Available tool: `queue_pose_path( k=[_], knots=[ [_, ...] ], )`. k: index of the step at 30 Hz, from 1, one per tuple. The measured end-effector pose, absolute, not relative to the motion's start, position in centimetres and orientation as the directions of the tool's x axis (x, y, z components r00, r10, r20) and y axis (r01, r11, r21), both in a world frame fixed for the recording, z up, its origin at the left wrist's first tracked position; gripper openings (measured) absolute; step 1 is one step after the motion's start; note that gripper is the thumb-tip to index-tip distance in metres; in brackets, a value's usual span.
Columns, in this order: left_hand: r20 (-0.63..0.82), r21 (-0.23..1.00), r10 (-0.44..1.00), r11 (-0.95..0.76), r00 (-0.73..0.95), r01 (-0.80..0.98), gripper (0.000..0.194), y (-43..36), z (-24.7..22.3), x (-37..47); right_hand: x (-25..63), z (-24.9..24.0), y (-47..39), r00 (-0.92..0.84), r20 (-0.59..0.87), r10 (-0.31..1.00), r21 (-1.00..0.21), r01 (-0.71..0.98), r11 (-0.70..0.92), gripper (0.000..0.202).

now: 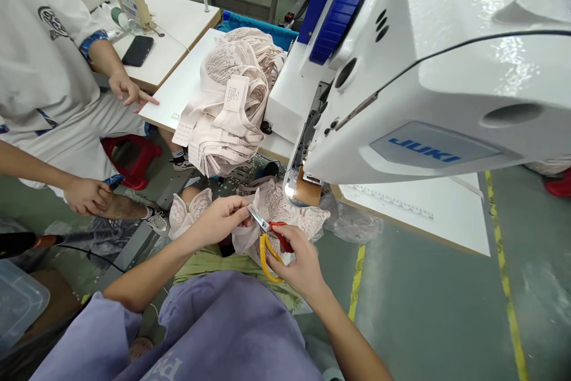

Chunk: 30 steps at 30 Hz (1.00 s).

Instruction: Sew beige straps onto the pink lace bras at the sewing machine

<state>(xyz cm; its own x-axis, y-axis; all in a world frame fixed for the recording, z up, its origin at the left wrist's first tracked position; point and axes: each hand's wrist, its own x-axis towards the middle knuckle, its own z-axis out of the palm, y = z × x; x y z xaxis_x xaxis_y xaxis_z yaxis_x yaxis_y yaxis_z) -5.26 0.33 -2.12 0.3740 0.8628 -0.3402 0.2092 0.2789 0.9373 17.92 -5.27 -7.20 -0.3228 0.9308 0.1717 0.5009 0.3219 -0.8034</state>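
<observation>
Right grip (pixel 301 262) around scissors (pixel 265 227), left grip (pixel 222 218) on pale lace garment (pixel 275 201)

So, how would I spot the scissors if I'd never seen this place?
Find the big white sewing machine marked JUKI and look below and left of its rounded end in the picture. There, just above the purple shirt, the person's right hand holds the scissors. Their handles, one red and one yellow, set them apart from the pale lace garment beside the blades.
</observation>
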Motion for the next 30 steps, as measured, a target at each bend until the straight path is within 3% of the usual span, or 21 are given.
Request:
queue_pose_path(
  k=[11,17,20,23,27,30],
  knots=[
    [-0.311,0.933,0.883,0.213,0.352,0.29,0.033,1.0,-2.7,-5.8,18.8,-8.0,-6.0,-0.289,0.16,0.944,-0.818,0.496,0.291,0.038],
    [-0.215,0.939,0.942,0.127,0.258,0.32,0.03,1.3,-2.3,-5.8,22.1,-8.3,-6.7,-0.243,0.063,0.968,-0.81,0.555,0.192,0.033],
    [-0.099,0.87,0.978,-0.005,0.183,0.493,0.026,1.3,-2.2,-5.9,25.5,-8.4,-6.0,-0.22,-0.032,0.975,-0.749,0.651,0.123,0.032],
    [-0.068,0.792,0.983,-0.051,0.171,0.608,0.025,1.5,-2.2,-6.1,29.0,-8.1,-3.7,-0.002,-0.099,0.995,-0.658,0.751,-0.064,0.041],
    [-0.174,0.78,0.945,-0.04,0.278,0.624,0.027,2.4,-1.7,-6.4,32.9,-7.6,2.1,0.243,-0.05,0.969,-0.492,0.838,-0.236,0.051],
    [-0.281,0.831,0.841,-0.029,0.463,0.556,0.032,3.3,-0.9,-6.5,35.0,-7.6,6.7,0.205,-0.008,0.979,-0.376,0.906,-0.193,0.047]
  ],
)
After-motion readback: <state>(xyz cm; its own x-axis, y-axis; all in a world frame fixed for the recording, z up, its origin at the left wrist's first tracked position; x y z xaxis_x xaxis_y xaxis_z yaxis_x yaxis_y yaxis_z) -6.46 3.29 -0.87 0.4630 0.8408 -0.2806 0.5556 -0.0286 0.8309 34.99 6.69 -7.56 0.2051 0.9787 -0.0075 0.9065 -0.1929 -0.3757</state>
